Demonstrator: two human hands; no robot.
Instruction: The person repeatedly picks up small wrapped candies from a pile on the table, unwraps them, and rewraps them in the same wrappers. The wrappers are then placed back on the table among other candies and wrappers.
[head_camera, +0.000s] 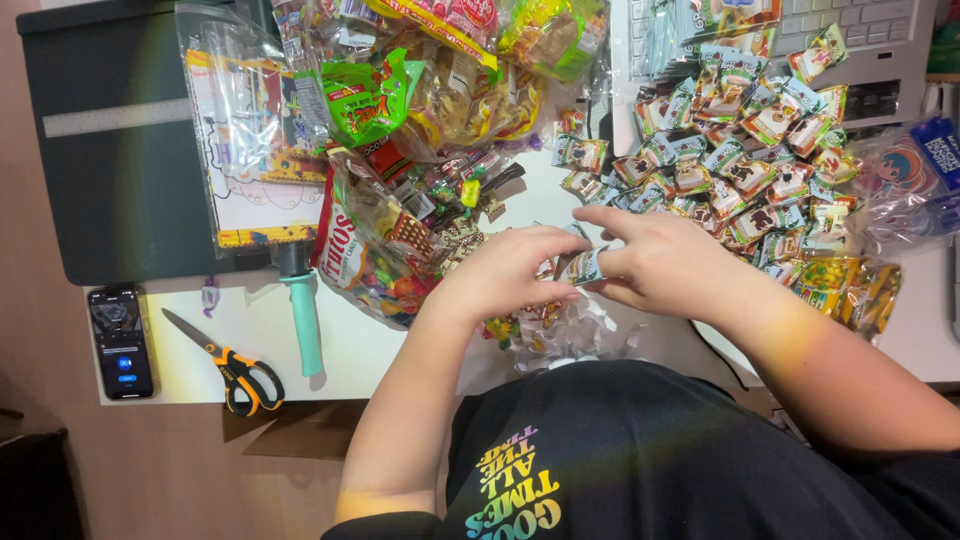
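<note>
White desk (340, 355), crowded from edge to edge. Along the far side, big clear candy bags (400, 100); to the right, a wide heap of small wrapped sweets (750, 160). Scissors (235, 370), orange and black, near the front edge, beside a dark phone (120, 340). Just in front of the torso, left hand (505, 270) and right hand (660, 262) drawn together, both grips narrowed to a pinch on one small wrapped candy (582, 266), held low over a loose clutter of wrappers (570, 330). Likely risks: candy slipping from so slight a pinch into the clutter below; a forearm brushing the heap and scattering sweets off the desk.
</note>
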